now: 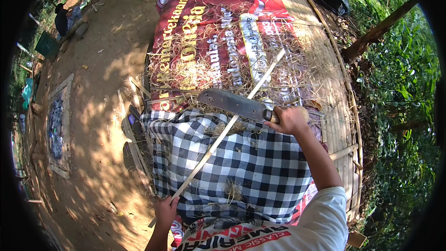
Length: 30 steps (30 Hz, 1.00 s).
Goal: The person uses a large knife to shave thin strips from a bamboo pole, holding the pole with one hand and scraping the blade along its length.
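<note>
White T-shirt (320, 225) foremost, left hand (166, 211) grips a bamboo strip (218, 142) slanting forward-right. Right hand (291, 120) clasps a machete (234, 103) across it, contact unclear.

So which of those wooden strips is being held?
The long pale strip slanting over the checked cloth, gripped near its lower end by the left hand. No hand touches the strips left of the cloth.

Bright daylight; dappled shadow across the brown earth ground (104, 81) left of the glossy red banner (269, 5); pale bamboo slats (332, 97) right of it sunlit; fisheye-curved edges, blackened corners.
</note>
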### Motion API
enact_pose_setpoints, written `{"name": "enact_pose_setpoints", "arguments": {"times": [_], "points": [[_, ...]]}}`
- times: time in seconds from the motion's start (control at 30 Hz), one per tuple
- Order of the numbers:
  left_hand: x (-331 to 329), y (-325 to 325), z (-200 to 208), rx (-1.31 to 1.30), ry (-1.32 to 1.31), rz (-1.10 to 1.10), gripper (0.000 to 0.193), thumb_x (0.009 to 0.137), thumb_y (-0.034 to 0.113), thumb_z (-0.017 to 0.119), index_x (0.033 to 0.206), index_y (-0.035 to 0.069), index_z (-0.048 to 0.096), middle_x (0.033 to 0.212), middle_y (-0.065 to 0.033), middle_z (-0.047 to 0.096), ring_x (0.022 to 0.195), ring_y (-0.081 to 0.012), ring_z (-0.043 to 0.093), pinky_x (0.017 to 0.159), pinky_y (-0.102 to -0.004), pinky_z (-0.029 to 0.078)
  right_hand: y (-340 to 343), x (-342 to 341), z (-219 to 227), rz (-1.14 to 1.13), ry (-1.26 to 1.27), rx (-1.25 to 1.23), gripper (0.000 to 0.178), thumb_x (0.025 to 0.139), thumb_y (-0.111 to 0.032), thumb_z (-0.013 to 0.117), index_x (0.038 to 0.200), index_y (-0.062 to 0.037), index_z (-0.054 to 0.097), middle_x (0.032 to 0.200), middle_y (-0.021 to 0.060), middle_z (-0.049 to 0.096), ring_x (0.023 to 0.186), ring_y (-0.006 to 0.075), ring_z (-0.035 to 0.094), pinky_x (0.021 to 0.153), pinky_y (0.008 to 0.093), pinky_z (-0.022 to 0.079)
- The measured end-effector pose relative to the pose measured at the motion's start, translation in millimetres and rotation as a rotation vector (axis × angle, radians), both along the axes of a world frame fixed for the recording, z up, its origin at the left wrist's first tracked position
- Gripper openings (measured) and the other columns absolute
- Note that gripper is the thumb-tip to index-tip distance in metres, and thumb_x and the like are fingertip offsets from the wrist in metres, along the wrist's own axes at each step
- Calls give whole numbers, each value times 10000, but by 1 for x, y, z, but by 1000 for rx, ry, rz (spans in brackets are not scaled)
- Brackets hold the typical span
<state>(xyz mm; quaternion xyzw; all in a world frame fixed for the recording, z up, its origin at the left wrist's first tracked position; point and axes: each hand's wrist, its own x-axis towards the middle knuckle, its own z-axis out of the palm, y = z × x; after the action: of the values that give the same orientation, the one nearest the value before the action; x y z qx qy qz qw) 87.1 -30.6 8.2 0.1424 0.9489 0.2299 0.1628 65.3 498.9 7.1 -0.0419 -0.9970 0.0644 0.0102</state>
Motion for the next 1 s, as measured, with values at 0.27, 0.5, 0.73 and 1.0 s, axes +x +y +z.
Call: {"name": "enact_pose_setpoints", "arguments": {"times": [0.27, 0.5, 0.73, 1.0], "points": [[16, -34, -16, 13, -41, 24, 307, 895, 270, 638, 738, 6, 620, 576, -188, 563, 529, -377, 576, 500, -435, 423, 134, 30, 14, -975, 161, -154, 695, 846, -615, 580, 761, 73, 638, 730, 272, 646, 708, 438, 651, 669, 474, 506], [17, -18, -10, -12, -115, 71, 320, 917, 276, 606, 728, 17, 606, 581, -199, 554, 548, -399, 574, 508, -440, 428, 110, 93, 14, -1012, 396, -770, 413, 890, -406, 661, 781, -12, 605, 542, 15, 513, 447, 108, 504, 403, 279, 376], [11, -21, -14, 82, -55, 52, 268, 904, 251, 610, 762, 25, 584, 604, -197, 556, 584, -409, 572, 522, -461, 425, -9, 53, 53, -658, 312, -939, 368, 912, -336, 652, 740, -24, 559, 554, -1, 499, 484, 81, 449, 447, 272, 350], [23, -7, -25, -95, 87, 43, 287, 928, 268, 568, 796, 12, 563, 646, -231, 586, 640, -443, 597, 562, -508, 448, -110, 32, 38, -124, 39, -555, 558, 815, -552, 657, 853, 5, 639, 605, 180, 620, 566, 360, 631, 519, 420, 480]]}}
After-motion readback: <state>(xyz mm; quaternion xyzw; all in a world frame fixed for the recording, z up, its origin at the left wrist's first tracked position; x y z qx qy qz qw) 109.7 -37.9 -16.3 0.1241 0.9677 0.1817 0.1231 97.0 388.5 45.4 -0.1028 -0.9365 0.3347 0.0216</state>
